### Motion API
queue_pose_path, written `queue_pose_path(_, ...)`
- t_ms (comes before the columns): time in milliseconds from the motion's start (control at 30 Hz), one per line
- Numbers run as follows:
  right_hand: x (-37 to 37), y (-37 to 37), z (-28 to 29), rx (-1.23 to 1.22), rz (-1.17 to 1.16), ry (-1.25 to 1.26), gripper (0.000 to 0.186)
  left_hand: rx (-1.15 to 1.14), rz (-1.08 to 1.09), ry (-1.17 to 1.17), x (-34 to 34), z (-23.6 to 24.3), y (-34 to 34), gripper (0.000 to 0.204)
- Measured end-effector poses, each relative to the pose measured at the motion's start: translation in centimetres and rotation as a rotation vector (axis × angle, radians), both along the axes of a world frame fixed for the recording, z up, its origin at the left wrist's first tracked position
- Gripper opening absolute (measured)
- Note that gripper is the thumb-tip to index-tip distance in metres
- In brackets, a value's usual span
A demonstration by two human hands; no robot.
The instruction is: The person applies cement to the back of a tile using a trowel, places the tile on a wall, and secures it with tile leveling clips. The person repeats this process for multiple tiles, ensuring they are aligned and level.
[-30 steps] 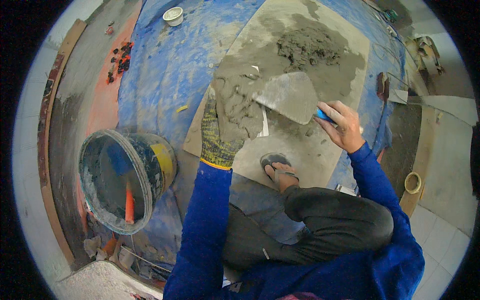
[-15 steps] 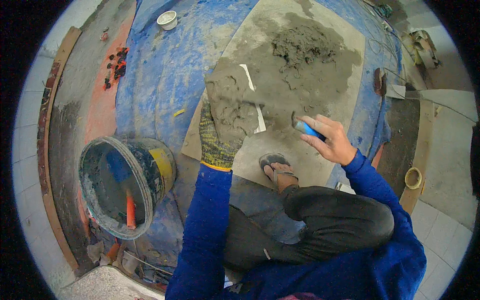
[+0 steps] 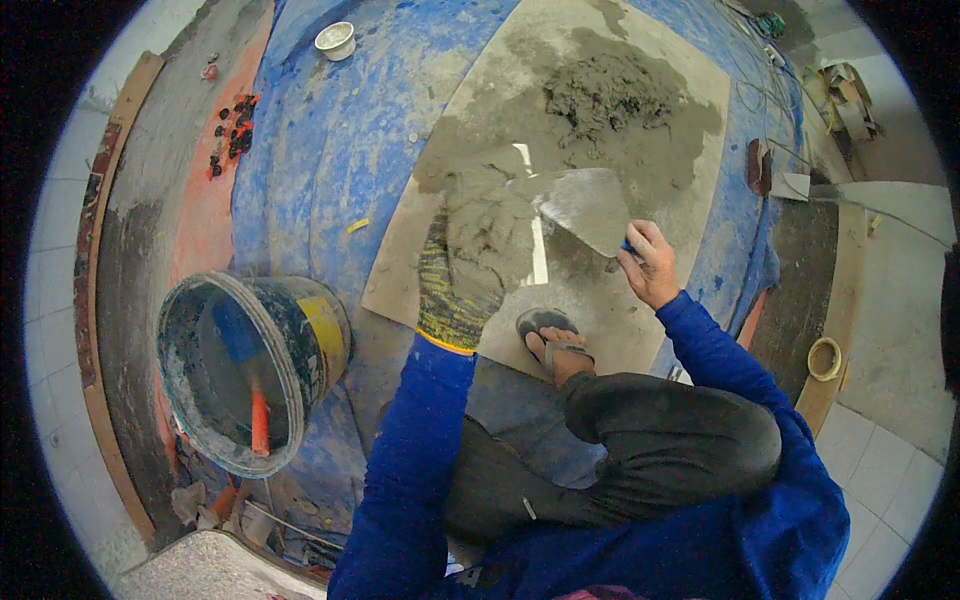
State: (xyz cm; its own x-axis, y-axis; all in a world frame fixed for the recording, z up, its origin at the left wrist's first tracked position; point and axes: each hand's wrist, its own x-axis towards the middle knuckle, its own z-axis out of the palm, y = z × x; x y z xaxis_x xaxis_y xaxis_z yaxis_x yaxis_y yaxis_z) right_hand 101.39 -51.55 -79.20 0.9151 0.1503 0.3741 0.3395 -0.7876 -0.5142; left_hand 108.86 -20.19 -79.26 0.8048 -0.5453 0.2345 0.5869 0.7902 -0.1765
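Seen from above, a gloved left hand grasped a flat piece just left of the frame's centre, cupping its left and lower sides; most fingers were hidden, so how far they reached underneath could not be told. Thick grey paste covered the piece, leaving a narrow white strip along its right edge. In the centre right, the bare right hand was closed around the blue handle of a trowel, whose broad metal blade pointed left, its tip at or over the coated piece.

The piece looked stiff and perhaps brittle, probably weighed down by its wet coat. The paste seemed soft and slippery, so the safest hold was likely from below or by the edges, where the glove was. The trowel seemed light and rigid, best held by its handle.

A pale board lay beneath, with a heap of similar paste in the upper centre. At lower left, a dark bucket tilted onto its side showed a yellow patch; any writing on it was too small to read. No brand or lettering was legible on the trowel or the piece.
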Motion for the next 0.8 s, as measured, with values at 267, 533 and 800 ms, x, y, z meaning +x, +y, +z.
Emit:
queue_pose_path(267, 2.5, -4.1, -7.2, 1.064, -0.496, 0.762, 0.033, 0.363, 0.135, 0.298, 0.5, 3.3, 4.1, 0.064)
queue_pose_path(533, 3.7, -7.4, -5.5, -0.215, -0.572, 0.827, 0.059, 0.049, 0.357, 0.302, -3.0, 20.2, 3.4, 0.082)
queue_pose_path(800, -7.9, -10.2, 15.6, -0.246, -0.229, 0.904, 0.049, 0.525, 0.757, 0.176, -10.0, 47.2, 10.4, 0.095)
